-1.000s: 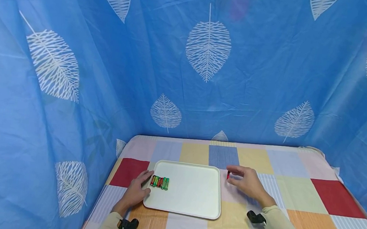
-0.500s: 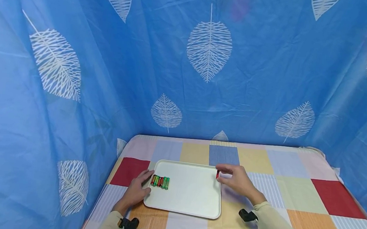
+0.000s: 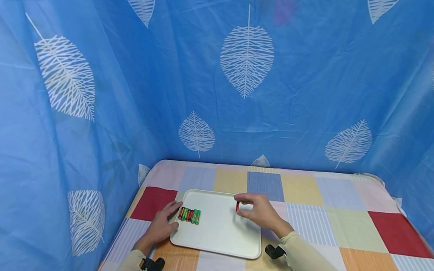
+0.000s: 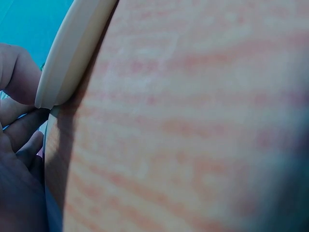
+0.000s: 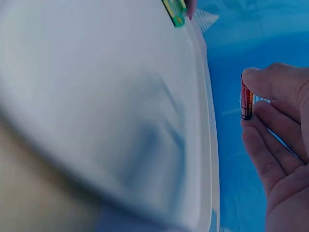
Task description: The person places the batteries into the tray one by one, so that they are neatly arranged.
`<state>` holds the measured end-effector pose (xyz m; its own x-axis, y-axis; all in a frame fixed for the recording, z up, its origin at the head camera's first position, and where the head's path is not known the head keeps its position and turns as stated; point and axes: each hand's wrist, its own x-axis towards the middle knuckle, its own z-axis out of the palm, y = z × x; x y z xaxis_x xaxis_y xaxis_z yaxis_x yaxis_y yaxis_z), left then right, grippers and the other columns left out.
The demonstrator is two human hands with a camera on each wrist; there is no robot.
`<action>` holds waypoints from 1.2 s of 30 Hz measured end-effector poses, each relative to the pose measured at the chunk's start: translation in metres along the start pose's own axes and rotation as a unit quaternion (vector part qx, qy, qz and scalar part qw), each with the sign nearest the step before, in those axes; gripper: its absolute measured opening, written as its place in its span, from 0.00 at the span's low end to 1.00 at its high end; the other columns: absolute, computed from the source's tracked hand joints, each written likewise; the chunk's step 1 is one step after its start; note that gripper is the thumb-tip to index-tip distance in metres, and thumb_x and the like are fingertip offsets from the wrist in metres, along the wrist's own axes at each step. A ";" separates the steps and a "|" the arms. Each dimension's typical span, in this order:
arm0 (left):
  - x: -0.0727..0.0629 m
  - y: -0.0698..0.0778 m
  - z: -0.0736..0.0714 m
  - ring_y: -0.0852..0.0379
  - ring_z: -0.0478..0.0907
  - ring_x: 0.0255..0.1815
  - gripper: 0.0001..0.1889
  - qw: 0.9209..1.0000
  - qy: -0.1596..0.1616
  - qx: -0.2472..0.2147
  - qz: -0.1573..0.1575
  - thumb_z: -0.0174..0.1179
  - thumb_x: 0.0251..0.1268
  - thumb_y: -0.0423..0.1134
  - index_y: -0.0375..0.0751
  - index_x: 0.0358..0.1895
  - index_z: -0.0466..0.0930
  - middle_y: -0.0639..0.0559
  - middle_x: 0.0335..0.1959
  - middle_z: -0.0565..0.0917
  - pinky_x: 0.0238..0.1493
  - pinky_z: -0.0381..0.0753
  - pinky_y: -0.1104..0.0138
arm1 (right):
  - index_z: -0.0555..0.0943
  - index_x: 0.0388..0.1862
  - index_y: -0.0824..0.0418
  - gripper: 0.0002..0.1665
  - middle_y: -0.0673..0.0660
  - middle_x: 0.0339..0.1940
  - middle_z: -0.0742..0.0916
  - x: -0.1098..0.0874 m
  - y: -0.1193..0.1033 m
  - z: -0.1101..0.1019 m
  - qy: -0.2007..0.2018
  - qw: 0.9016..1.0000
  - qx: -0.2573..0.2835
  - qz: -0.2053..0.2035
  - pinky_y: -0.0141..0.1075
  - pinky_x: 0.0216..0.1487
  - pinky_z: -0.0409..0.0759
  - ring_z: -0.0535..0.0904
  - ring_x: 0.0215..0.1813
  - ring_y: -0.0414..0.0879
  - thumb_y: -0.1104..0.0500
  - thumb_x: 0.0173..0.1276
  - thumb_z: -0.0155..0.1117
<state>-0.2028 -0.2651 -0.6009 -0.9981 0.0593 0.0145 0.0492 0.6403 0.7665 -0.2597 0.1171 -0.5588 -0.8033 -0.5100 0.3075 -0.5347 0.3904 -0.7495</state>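
A small red-and-black battery (image 3: 237,206) is pinched upright between the thumb and a finger of my right hand (image 3: 258,210), over the right half of the white tray (image 3: 214,240). The right wrist view shows the held battery (image 5: 246,100) with the thumb on one end and a fingertip at the other. My left hand (image 3: 160,227) rests at the left edge of the tray, its fingers stretched along the side and the thumb at the rim. In the tray's left part, close to that hand, several red and green batteries (image 3: 189,215) lie side by side in a row.
A patchwork cloth (image 3: 318,267) covers the table. Blue curtains (image 3: 305,74) with white leaf prints hang behind it and along both sides. A black wrist camera (image 3: 274,251) is worn on each arm.
My right hand has moved left with the battery, from beside the tray's right edge to over its right half. My left hand and the row of batteries have stayed put.
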 end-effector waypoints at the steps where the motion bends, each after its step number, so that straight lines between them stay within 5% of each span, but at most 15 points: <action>1: 0.000 0.000 0.000 0.26 0.61 0.85 0.40 1.000 0.000 -0.001 -0.001 0.66 0.62 0.26 0.42 0.81 0.74 0.31 0.85 0.66 0.82 0.63 0.31 | 0.87 0.64 0.67 0.26 0.62 0.62 0.92 0.003 -0.002 0.003 -0.003 1.000 0.002 0.000 0.47 0.64 0.90 0.92 0.58 0.58 0.66 0.67 0.78; 8: 0.002 0.000 0.000 0.25 0.60 0.86 0.40 1.000 -0.002 -0.006 -0.006 0.67 0.62 0.27 0.44 0.81 0.74 0.32 0.86 0.65 0.82 0.62 0.30 | 0.89 0.65 0.60 0.26 0.57 0.61 0.93 0.023 -0.016 0.025 -0.017 1.000 0.001 -0.005 0.45 0.65 0.89 0.92 0.59 0.56 0.64 0.67 0.79; 36: 0.001 -0.001 -0.001 0.27 0.60 0.86 0.39 1.000 -0.012 -0.018 0.008 0.64 0.64 0.25 0.41 0.81 0.73 0.30 0.85 0.64 0.83 0.61 0.31 | 0.86 0.66 0.69 0.27 0.65 0.61 0.92 0.058 -0.051 0.113 -0.029 0.997 0.065 -0.024 0.39 0.66 0.88 0.90 0.62 0.54 0.67 0.68 0.78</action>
<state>-0.2041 -0.2665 -0.6004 -0.9961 0.0874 0.0127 0.0637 0.6116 0.7886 -0.2496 -0.0188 -0.5688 -0.7593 -0.5704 0.3132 -0.5304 0.2638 -0.8057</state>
